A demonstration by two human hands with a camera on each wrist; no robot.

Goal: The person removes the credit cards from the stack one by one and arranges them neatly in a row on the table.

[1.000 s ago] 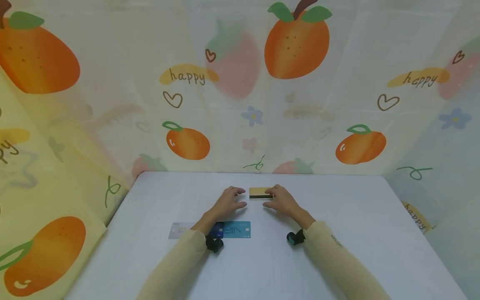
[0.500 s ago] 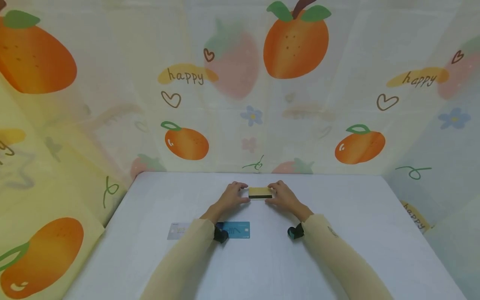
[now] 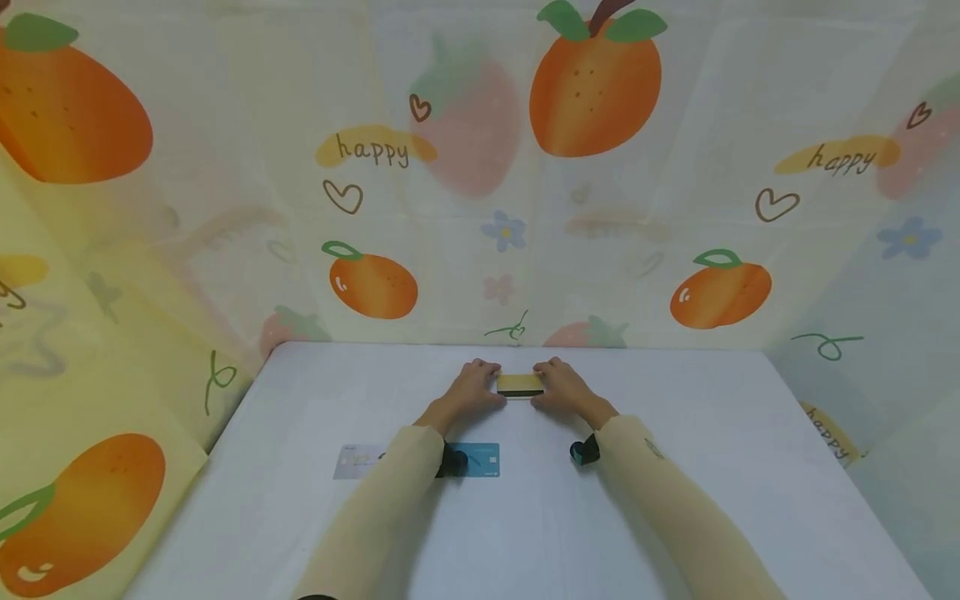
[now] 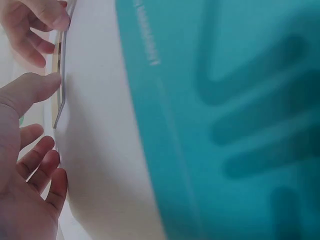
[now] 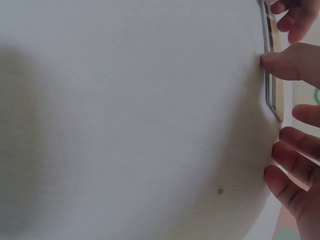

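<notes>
A gold card [image 3: 520, 382] with a dark stripe lies near the back of the table, a pale layer showing along its near edge. My left hand [image 3: 471, 390] pinches its left end, thumb at the near edge and fingers at the far edge. From the other side, my right hand [image 3: 564, 390] pinches the right end in the same way. In the left wrist view, my left thumb [image 4: 42, 86] is against the card's edge. The right wrist view has my right thumb [image 5: 277, 62] pressed on the edge, the other fingers spread beyond it.
Under my left forearm lie a turquoise card [image 3: 483, 461] and a pale grey card [image 3: 352, 462], partly covered by the sleeve. The white table [image 3: 637, 533] ends at a fruit-printed cloth [image 3: 465, 275] behind, with more cloth on both sides.
Both hands have closed in on the gold card from its two sides and now hold its ends. My left forearm has shifted right over the turquoise card.
</notes>
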